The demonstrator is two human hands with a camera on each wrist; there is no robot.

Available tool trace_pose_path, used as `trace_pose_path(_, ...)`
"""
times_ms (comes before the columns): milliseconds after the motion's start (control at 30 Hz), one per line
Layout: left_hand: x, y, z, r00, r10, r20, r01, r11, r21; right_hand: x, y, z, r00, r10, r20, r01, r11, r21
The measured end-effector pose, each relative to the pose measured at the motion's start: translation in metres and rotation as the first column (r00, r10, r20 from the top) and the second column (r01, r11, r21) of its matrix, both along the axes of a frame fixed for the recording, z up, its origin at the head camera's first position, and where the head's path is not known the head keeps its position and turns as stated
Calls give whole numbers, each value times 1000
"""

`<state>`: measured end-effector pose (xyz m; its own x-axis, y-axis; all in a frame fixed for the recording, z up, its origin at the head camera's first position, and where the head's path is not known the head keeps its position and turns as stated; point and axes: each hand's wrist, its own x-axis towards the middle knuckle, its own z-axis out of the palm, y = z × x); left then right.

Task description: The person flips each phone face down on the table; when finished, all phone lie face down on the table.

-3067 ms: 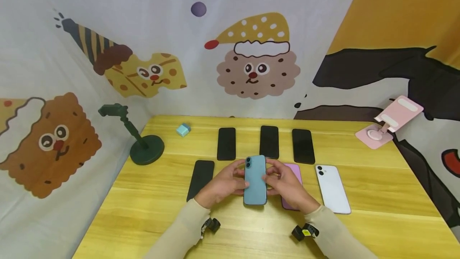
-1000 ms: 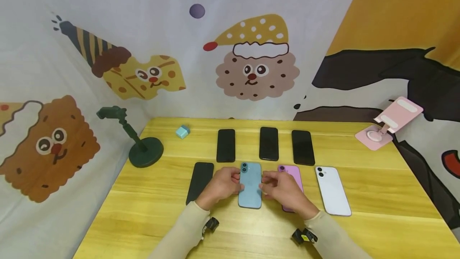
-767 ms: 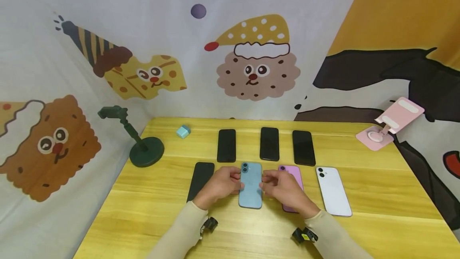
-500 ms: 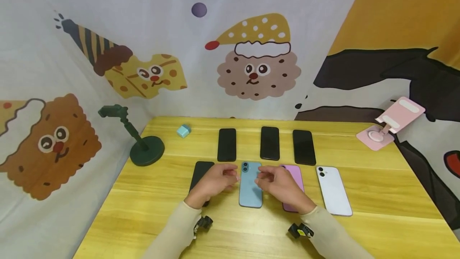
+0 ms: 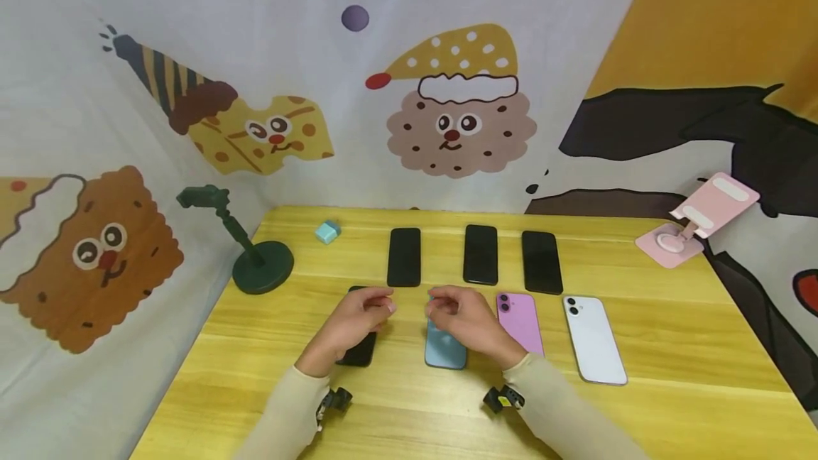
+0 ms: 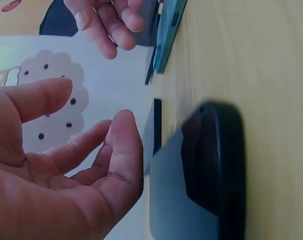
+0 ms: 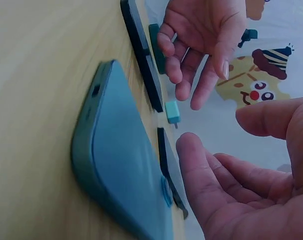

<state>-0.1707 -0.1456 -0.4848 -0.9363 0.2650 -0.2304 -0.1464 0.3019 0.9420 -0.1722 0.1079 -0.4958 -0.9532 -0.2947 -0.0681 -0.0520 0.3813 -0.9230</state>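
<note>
A light blue phone (image 5: 446, 350) lies back up on the wooden table, its camera end hidden by my right hand (image 5: 471, 325). That hand hovers over it with relaxed, bent fingers and nothing between them, and in the right wrist view a gap shows beside the blue phone (image 7: 126, 140). Over the black phone (image 5: 359, 352) at the front left hovers my left hand (image 5: 351, 324), its fingers loosely bent and holding nothing. A pink phone (image 5: 519, 319) lies partly behind my right forearm, and a white phone (image 5: 594, 339) lies farther right.
Three black phones, left (image 5: 404, 257), middle (image 5: 481, 255) and right (image 5: 542, 262), form the back row. A green stand (image 5: 262, 267) and small light blue block (image 5: 327, 232) are at the left; a pink phone stand (image 5: 709, 208) is at the back right. A printed cloth hangs behind.
Earlier both hands held the blue phone raised, then lowered it flat onto the table between the black and pink phones. They have let go; both hands have since moved left.
</note>
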Motion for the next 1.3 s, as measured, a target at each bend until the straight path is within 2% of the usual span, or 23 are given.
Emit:
trace_pose_path(300,1,-28,-1,995,99,16,-98,993,-58,-6,-25,-3,1000,15,25,-13,996,-93)
trace_pose_path(600,3,-52,-7,982,191,-17,-191,967,-167,-11,-54,-8,989,76,130,-47,977,-208)
trace_pose_path(767,3,-58,-10,980,198,22,-191,964,-184,-7,-68,-15,976,84,201,-34,970,-240)
trace_pose_path(933,5,-64,-9,980,188,68,-176,973,-150,-1,-80,-16,951,121,285,-24,947,-321)
trace_pose_path(1067,3,-65,-8,978,184,97,-170,976,-137,3,-86,-15,944,128,303,-10,932,-363)
trace_pose_path(1300,-3,-66,-14,970,216,111,-202,971,-124,7,-89,-19,943,111,314,27,914,-404)
